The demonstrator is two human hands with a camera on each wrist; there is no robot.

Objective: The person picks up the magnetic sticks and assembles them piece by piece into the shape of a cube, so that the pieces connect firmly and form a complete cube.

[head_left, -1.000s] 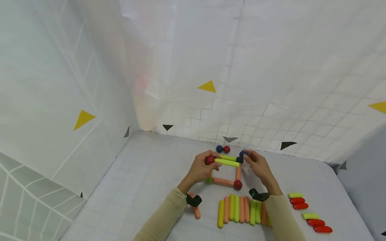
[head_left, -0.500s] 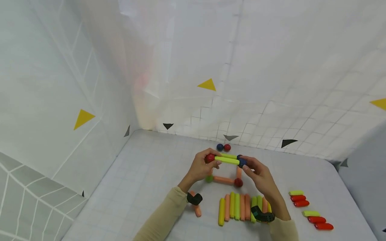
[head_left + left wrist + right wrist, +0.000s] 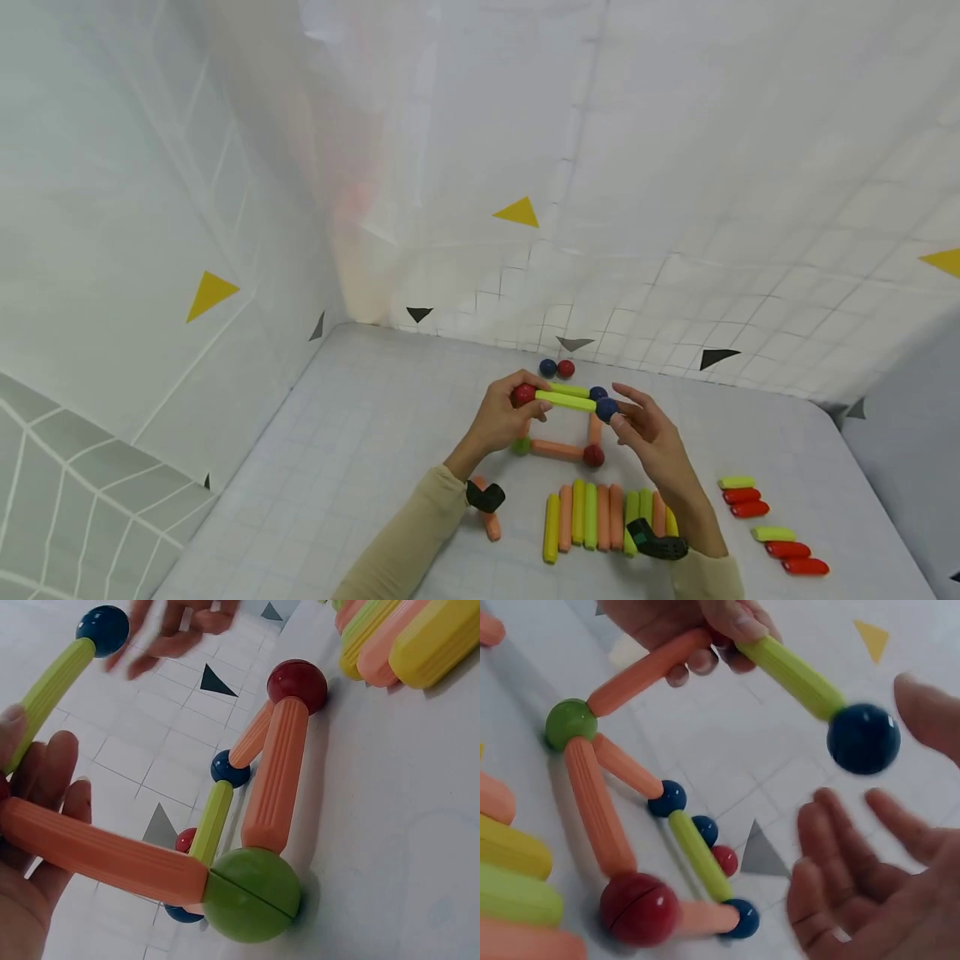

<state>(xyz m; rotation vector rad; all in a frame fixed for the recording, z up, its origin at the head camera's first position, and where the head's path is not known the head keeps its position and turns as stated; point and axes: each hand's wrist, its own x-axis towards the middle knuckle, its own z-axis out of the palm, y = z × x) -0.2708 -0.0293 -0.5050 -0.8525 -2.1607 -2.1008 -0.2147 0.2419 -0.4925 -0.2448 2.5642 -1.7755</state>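
Observation:
A frame of magnetic sticks and balls lies on the table: a green ball [image 3: 251,895] and a red ball [image 3: 640,909] at its near corners, blue balls at the far ones, orange sticks [image 3: 276,772] and one lime stick [image 3: 701,855] as sides. Another orange stick [image 3: 105,851] slants up from the green ball to a raised red ball [image 3: 524,395]. My left hand [image 3: 498,417] grips there, thumb pressing the raised lime stick [image 3: 566,402]. A blue ball [image 3: 863,739] sits on that stick's right end. Beside this ball, my right hand [image 3: 652,437] is spread, holding nothing.
Yellow, orange and lime sticks [image 3: 591,517] lie in a row near the front. Spare blue [image 3: 548,367] and red balls [image 3: 566,368] sit at the back. Short red and lime pieces [image 3: 787,549] lie right; orange pieces [image 3: 491,525] are by the left wrist.
My right hand has brought the blue ball from near the far right corner to the raised lime stick's end, then let go. My left hand has stayed almost still.

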